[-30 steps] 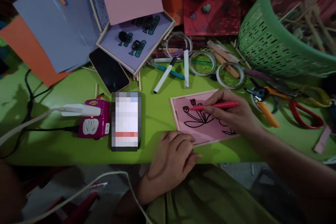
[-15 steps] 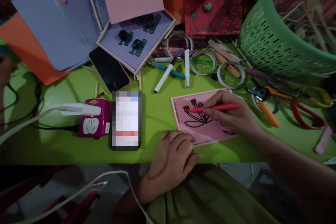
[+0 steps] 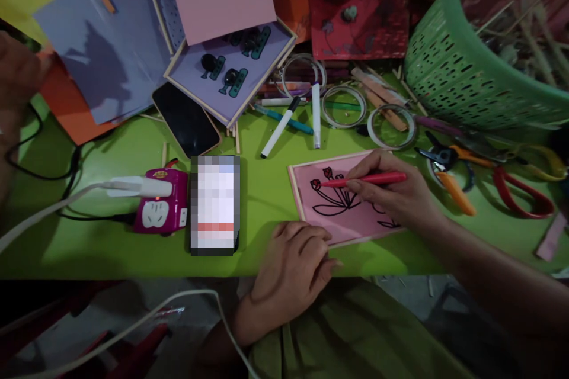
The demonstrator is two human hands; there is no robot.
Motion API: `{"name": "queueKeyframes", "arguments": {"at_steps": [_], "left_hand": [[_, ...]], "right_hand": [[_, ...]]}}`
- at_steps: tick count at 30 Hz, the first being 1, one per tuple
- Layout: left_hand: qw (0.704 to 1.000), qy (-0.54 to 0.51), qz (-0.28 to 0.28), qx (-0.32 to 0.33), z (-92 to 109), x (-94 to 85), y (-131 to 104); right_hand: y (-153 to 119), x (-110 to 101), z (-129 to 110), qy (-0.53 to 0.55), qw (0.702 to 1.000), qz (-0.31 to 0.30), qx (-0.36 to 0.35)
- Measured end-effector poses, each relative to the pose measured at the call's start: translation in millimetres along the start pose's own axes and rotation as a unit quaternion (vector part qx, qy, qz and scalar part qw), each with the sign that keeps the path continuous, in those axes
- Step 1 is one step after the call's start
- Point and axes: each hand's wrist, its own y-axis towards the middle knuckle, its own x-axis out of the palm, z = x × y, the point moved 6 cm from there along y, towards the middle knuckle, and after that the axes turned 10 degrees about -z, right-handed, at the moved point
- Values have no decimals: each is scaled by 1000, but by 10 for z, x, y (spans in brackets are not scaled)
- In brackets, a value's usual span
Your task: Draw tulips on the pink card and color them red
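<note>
My right hand is closed in a writing grip on a red felt-tip pen. The pen's tip touches, or nearly touches, the leftmost flower of a black-outlined flower drawing. This drawing is on a pink card with a pale wooden-stick border, a framed picture lying flat at the table's front. Some blossoms show red; part of the drawing is hidden under my right hand. My left hand lies at the frame's lower left corner, its bent fingers over the edge and its thumb low.
A phone with a blurred screen lies left, beside a magenta power socket. Behind are a dark phone, markers, tape rolls and a purple framed picture. Scissors, pliers and a green basket stand right. Another person's hand is far left.
The pen tip has shifted slightly right and up on the leftmost flower, and my right hand with it. My left hand stays put. The other person's hand has come further into view at far left.
</note>
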Motion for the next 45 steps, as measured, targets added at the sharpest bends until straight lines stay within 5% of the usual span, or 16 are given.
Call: {"name": "queueKeyframes", "arguments": {"at_steps": [45], "left_hand": [[1000, 11, 6, 8, -16, 19, 4]], "right_hand": [[-21, 33, 35, 17, 1000, -23, 13]]}}
